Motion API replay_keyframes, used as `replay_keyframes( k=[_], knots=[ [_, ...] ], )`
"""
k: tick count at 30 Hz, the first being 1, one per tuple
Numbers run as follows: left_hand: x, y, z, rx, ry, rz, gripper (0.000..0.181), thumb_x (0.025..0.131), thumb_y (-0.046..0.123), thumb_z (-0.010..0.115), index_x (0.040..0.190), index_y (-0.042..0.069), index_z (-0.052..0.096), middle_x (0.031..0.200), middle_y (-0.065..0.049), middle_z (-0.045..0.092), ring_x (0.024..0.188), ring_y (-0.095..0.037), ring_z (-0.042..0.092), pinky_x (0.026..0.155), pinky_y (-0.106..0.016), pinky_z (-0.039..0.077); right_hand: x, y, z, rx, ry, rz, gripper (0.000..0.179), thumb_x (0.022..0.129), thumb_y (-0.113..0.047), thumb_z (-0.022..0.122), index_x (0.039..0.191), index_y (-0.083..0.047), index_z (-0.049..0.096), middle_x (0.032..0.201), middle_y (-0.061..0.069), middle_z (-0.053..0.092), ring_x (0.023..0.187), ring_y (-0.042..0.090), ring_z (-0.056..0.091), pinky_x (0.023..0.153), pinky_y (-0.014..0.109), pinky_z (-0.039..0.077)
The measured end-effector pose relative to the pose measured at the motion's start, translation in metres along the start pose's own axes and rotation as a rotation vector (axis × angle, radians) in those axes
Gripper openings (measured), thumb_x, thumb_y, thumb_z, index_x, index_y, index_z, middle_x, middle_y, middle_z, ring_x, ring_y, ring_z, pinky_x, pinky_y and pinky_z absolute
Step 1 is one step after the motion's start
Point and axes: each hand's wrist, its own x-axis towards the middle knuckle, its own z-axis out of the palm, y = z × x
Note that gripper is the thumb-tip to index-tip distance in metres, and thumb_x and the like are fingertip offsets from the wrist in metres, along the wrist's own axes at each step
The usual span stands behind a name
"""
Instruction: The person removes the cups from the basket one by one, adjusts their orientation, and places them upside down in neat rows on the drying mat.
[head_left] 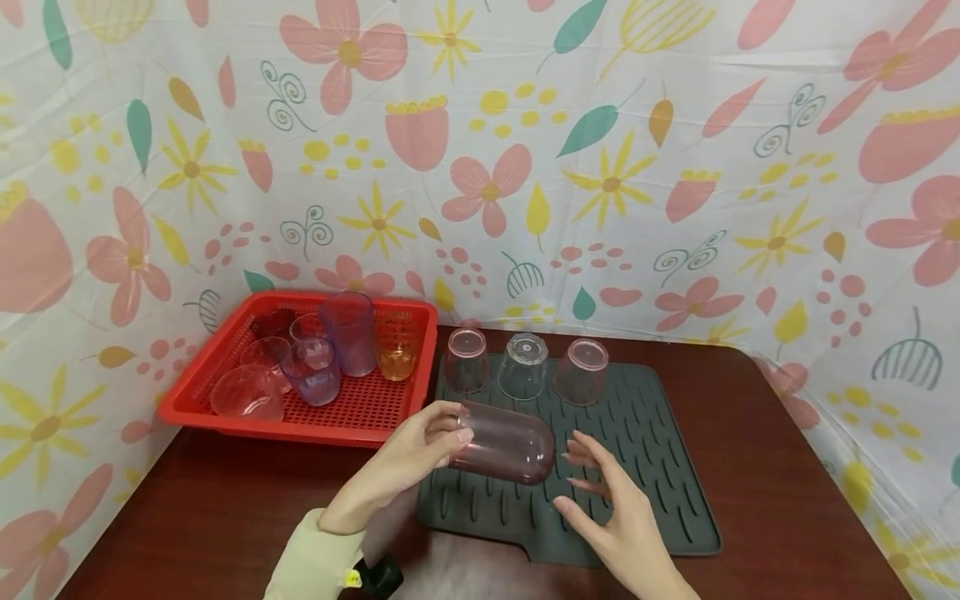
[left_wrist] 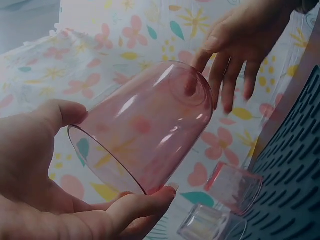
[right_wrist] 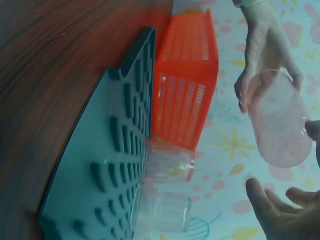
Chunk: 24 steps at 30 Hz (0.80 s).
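My left hand (head_left: 408, 454) grips a pink-tinted drinking glass (head_left: 506, 443) by its rim end, thumb on one side and fingers on the other. The glass lies tilted on its side in the air over the dark drying mat (head_left: 637, 500), its rounded base pointing right. In the left wrist view, the glass (left_wrist: 145, 125) shows its open mouth toward my left palm. Beside the base, my right hand (head_left: 622, 521) is spread with fingers loosely bent, holding nothing. In the right wrist view, fingertips of the right hand (right_wrist: 295, 215) are close to the base.
Three glasses stand upside down along the mat's back edge: a pinkish one (head_left: 467, 362), a clear one (head_left: 523, 368) and another pinkish one (head_left: 582, 373). At left, a red plastic basket (head_left: 300, 429) holds several glasses, including a tall purple tumbler (head_left: 349, 333). A flowered cloth (head_left: 487, 250) hangs behind.
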Motion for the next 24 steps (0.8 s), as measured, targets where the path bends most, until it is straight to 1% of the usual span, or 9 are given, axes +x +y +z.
replay_keyframes(
  k=[3, 5, 8, 13, 17, 19, 21, 23, 24],
  knots=[
    [0.000, -0.001, 0.003, -0.003, -0.019, 0.002, 0.056, 0.094, 0.037, 0.062, 0.136, 0.005, 0.044, 0.127, -0.016, 0.058, 0.111, -0.021, 0.063, 0.090, -0.035, 0.053, 0.004, 0.000, 0.004, 0.091, -0.035, 0.003, 0.085, 0.080, -0.004, 0.076, 0.149, -0.022, 0.030, 0.135, 0.008, 0.052, 0.120, -0.003, 0.052, 0.086, 0.025, 0.055],
    [0.000, -0.001, 0.005, -0.008, -0.027, 0.000, 0.054, 0.093, 0.036, 0.062, 0.134, 0.005, 0.046, 0.124, -0.015, 0.059, 0.109, -0.019, 0.064, 0.088, -0.033, 0.053, 0.006, 0.000, 0.006, 0.142, -0.052, 0.009, 0.087, 0.080, -0.002, 0.076, 0.151, -0.021, 0.027, 0.137, 0.011, 0.049, 0.121, -0.008, 0.048, 0.088, 0.023, 0.054],
    [0.000, -0.001, 0.008, -0.032, -0.039, -0.006, 0.052, 0.093, 0.035, 0.062, 0.132, 0.004, 0.047, 0.122, -0.015, 0.060, 0.106, -0.017, 0.063, 0.088, -0.033, 0.054, 0.009, -0.001, 0.008, 0.212, -0.078, 0.022, 0.087, 0.082, 0.000, 0.073, 0.152, -0.018, 0.024, 0.138, 0.012, 0.047, 0.121, -0.008, 0.048, 0.088, 0.021, 0.053],
    [0.003, -0.002, 0.010, -0.069, -0.071, -0.014, 0.055, 0.090, 0.038, 0.063, 0.132, 0.006, 0.047, 0.123, -0.015, 0.057, 0.106, -0.016, 0.063, 0.095, -0.039, 0.052, 0.010, -0.003, 0.010, 0.277, -0.098, 0.053, 0.082, 0.086, 0.002, 0.068, 0.152, -0.017, 0.023, 0.139, 0.012, 0.045, 0.122, -0.007, 0.048, 0.087, 0.020, 0.052],
    [0.004, -0.004, 0.012, -0.077, -0.114, -0.012, 0.057, 0.090, 0.040, 0.064, 0.133, 0.006, 0.045, 0.127, -0.015, 0.054, 0.106, -0.016, 0.064, 0.098, -0.042, 0.050, 0.010, -0.004, 0.011, 0.324, -0.081, 0.052, 0.077, 0.087, 0.005, 0.065, 0.151, -0.015, 0.026, 0.139, 0.007, 0.045, 0.123, -0.005, 0.050, 0.087, 0.017, 0.051],
    [0.004, -0.005, 0.012, -0.070, -0.140, -0.018, 0.057, 0.091, 0.040, 0.063, 0.134, 0.007, 0.045, 0.128, -0.015, 0.053, 0.108, -0.018, 0.064, 0.099, -0.043, 0.050, 0.010, -0.004, 0.012, 0.354, -0.064, 0.031, 0.075, 0.087, 0.008, 0.063, 0.149, -0.013, 0.029, 0.139, 0.003, 0.046, 0.121, -0.003, 0.051, 0.087, 0.016, 0.051],
    [0.004, -0.007, 0.012, -0.042, -0.162, -0.019, 0.058, 0.091, 0.041, 0.063, 0.136, 0.008, 0.043, 0.131, -0.014, 0.052, 0.111, -0.019, 0.062, 0.100, -0.043, 0.049, 0.010, -0.004, 0.013, 0.373, -0.049, 0.009, 0.072, 0.086, 0.011, 0.062, 0.148, -0.010, 0.031, 0.138, 0.001, 0.046, 0.120, -0.001, 0.053, 0.086, 0.015, 0.051],
    [0.005, -0.007, 0.013, 0.003, -0.176, -0.016, 0.060, 0.091, 0.043, 0.063, 0.138, 0.010, 0.043, 0.133, -0.012, 0.053, 0.117, -0.021, 0.059, 0.102, -0.042, 0.048, 0.010, -0.003, 0.012, 0.383, -0.038, -0.003, 0.070, 0.086, 0.013, 0.061, 0.147, -0.007, 0.033, 0.138, -0.001, 0.046, 0.117, 0.001, 0.054, 0.084, 0.015, 0.052],
    [0.005, -0.008, 0.013, 0.029, -0.185, -0.005, 0.060, 0.092, 0.043, 0.062, 0.138, 0.010, 0.043, 0.133, -0.011, 0.054, 0.120, -0.022, 0.058, 0.102, -0.042, 0.047, 0.010, -0.003, 0.012, 0.384, -0.037, -0.005, 0.069, 0.086, 0.013, 0.060, 0.147, -0.007, 0.033, 0.138, -0.002, 0.046, 0.117, 0.001, 0.054, 0.083, 0.016, 0.052]
  ],
)
